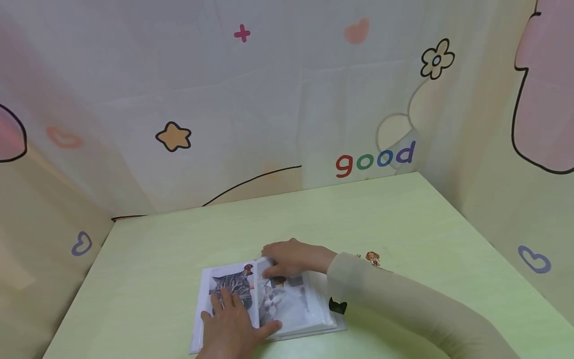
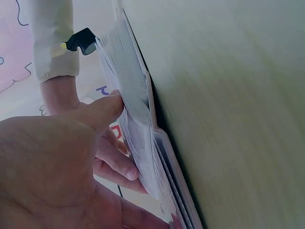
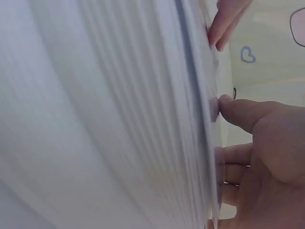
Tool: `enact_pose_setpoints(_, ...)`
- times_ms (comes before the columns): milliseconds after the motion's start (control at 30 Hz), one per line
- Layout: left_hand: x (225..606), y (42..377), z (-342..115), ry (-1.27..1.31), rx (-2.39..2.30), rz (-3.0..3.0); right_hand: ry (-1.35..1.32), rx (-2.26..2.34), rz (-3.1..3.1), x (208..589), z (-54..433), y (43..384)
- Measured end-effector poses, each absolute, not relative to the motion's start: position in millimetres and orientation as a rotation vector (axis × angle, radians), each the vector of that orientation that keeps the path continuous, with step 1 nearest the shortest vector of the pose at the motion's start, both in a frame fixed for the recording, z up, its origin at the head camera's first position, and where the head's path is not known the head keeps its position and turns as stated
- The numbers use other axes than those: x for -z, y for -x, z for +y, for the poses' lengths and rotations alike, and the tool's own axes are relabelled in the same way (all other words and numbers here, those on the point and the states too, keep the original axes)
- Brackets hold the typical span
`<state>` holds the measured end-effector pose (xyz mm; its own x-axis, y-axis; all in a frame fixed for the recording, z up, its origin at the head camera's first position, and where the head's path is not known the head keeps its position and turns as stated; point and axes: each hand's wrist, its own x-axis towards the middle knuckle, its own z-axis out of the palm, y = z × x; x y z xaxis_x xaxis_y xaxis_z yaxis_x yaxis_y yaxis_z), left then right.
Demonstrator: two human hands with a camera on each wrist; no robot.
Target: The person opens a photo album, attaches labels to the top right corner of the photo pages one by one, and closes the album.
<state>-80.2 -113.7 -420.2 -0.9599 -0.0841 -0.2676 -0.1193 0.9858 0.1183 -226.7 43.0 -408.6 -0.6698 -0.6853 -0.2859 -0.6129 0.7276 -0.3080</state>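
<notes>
A photo album (image 1: pixel 293 319) lies spread on the table, with a tabby cat picture (image 1: pixel 230 279) on its left page and a paler cat picture (image 1: pixel 273 304) on its right page. My left hand (image 1: pixel 230 324) rests on the left page, fingers spread, its thumb reaching across to the lower right page. Near the top of the fold, my right hand (image 1: pixel 291 257) touches the right page with extended fingers. Side-on in the left wrist view, the stacked sleeves (image 2: pixel 126 62) show at the album's edge. The right wrist view shows the right hand (image 3: pixel 271 152) against the page, its fingertips partly hidden.
A pale green table (image 1: pixel 157 249) surrounds the album. Behind it hangs a printed curtain (image 1: pixel 269 109), with more curtain at both sides. A small cartoon sticker (image 1: pixel 373 258) is beyond the right forearm. Under the right sleeve (image 1: pixel 381 284) shows a small black piece (image 1: pixel 338 305).
</notes>
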Motion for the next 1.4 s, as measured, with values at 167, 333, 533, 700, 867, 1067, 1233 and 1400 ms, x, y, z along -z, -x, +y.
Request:
enact_pose_setpoints(167, 418, 78, -110, 0.12, -0.215, 2.904, 0.992, 0.335, 2.553, 403, 58, 232)
enact_pose_setpoints(333, 415, 75, -106, 0.008, -0.231, 2.973, 0.984, 0.433, 2.567, 395, 72, 234)
enact_pose_setpoints(533, 412, 72, -102, -0.12, -0.289, 2.995, 0.988, 0.533, 2.568, 383, 92, 227)
enact_pose_setpoints(700, 410, 70, -100, -0.182, -0.381, 3.022, 0.996, 0.572, 2.573, 377, 114, 219)
enact_pose_setpoints(867, 409, 68, -98, -0.256, -0.468, 3.07, 0.971, 0.601, 2.59, 375, 137, 214)
enact_pose_setpoints(1067, 406, 69, -94, -0.303, -0.537, 3.075, 0.96, 0.637, 2.623, 374, 165, 210)
enact_pose_setpoints(1233, 404, 70, -89, -0.384, -0.552, 3.101, 0.956, 0.665, 2.64, 374, 184, 205)
enact_pose_setpoints(1400, 402, 72, -78, -0.446, -0.541, 3.125, 0.912, 0.674, 2.639, 373, 202, 198)
